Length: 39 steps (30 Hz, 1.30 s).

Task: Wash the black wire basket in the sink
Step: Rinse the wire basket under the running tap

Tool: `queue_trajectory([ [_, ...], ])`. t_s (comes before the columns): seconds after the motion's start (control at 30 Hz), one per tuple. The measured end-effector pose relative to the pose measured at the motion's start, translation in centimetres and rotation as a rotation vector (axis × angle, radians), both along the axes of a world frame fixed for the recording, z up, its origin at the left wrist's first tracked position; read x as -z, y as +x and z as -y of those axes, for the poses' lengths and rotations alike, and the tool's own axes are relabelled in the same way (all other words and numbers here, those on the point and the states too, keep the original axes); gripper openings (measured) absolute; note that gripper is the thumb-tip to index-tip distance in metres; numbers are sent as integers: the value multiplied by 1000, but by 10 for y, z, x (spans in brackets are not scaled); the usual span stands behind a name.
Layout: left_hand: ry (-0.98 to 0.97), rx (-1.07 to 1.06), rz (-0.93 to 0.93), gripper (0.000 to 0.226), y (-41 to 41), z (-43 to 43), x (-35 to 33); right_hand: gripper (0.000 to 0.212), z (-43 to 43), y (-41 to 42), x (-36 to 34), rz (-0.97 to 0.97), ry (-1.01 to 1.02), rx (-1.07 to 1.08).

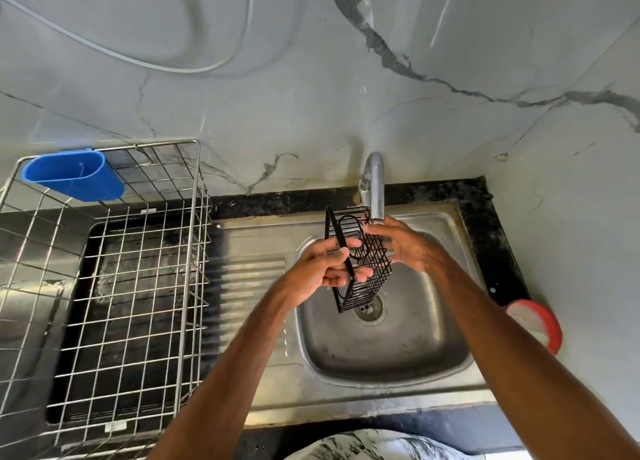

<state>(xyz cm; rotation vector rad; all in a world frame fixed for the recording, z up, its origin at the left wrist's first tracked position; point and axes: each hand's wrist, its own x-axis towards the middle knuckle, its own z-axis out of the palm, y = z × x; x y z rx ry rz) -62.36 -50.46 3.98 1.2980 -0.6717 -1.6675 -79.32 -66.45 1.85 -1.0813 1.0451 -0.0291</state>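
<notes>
We hold basket [360, 251] just under tap [375, 185], over sink [398, 352], tilted on edge, likely so water drains through wires. Left hand [323, 267] curls round its frame for steadying; right hand [407, 246], fingers straight, touches mesh beneath tap, likely for rubbing. Water flow: cannot tell.

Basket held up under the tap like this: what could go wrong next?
1. Only the left hand has a grip on the black wire basket, along one edge bar; it might slip into the sink.
2. Its upper corner sits right by the tap spout and could knock it.
3. The straight fingers of the right hand on the mesh might snag.
</notes>
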Motion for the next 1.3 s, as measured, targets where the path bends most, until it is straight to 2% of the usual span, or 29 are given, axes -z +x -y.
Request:
queue_trajectory([
  [0.13, 36, 24, 76, 34, 7, -1, -3, 52, -4, 7, -12, -29, -49, 58],
  [0.2, 89, -2, 180, 33, 6, 3, -3, 48, -4, 11, -12, -100, -131, 92],
  [0.27, 140, -47, 365, 32, 4, 9, -2, 56, -5, 16, -12, -174, -203, 78],
  [0.37, 109, 58, 848, 42, 5, 18, 7, 58, -6, 24, -16, -280, -332, 42],
  [0.4, 109, 100, 953, 47, 3, 22, 11, 58, -6, 26, -16, -314, -376, 34],
  [0.43, 121, 111, 983, 49, 1, 26, 12, 59, -6, 28, -17, -338, -416, 26],
  [0.57, 169, 28, 938, 71, -10, 43, 4, 57, -6, 28, -18, -391, -496, -6],
  [0.63, 221, 41, 909, 72, -11, 51, 10, 61, -5, 24, -18, -374, -461, 1],
  [0.73, 248, 71, 837, 87, -9, 58, 21, 62, -3, 18, -18, -347, -402, -22],
  [0.77, 270, 69, 811, 83, -9, 58, 23, 62, -3, 18, -19, -355, -399, -47],
  [0.83, 303, 81, 800, 54, -10, 57, 29, 61, -4, 18, -18, -369, -399, -100],
  [0.87, 311, 83, 790, 54, -12, 57, 29, 60, -4, 19, -17, -372, -402, -113],
  [0.97, 323, 40, 801, 110, -17, 58, 30, 57, -5, 21, -19, -368, -404, -119],
  [1.0, 336, 26, 821, 113, -19, 58, 27, 56, -5, 22, -20, -365, -399, -118],
  [1.07, 326, -27, 831, 96, -21, 57, 24, 51, -5, 22, -22, -350, -369, -114],
  [1.2, 336, -115, 931, 51, -21, 56, 16, 22, -3, 20, -23, -318, -329, -120],
  [1.3, 345, -107, 955, 49, -21, 56, 15, 13, -4, 15, -23, -309, -342, -136],
])
